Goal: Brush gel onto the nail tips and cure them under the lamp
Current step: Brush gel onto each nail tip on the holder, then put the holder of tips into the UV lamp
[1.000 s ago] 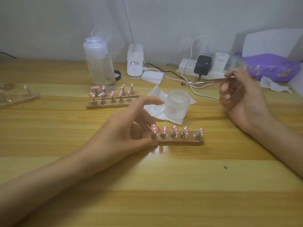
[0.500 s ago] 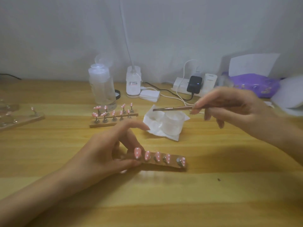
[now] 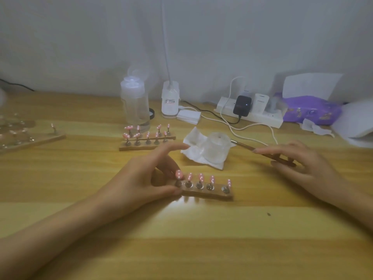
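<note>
The left hand (image 3: 147, 178) hadn't budged, thumb and fingers pinching the left end of the wooden strip (image 3: 207, 194) at the front middle of the table, five pink nail tips (image 3: 200, 176) standing on it. The real change was further right. Half a second before, the brush (image 3: 260, 152) hung in the air over the jar (image 3: 217, 150); now it sat low, tip just beside the jar, lightly held by the right hand (image 3: 306, 168) down near the tabletop. Looked like a reload or a pause, no gel going on yet.
</note>
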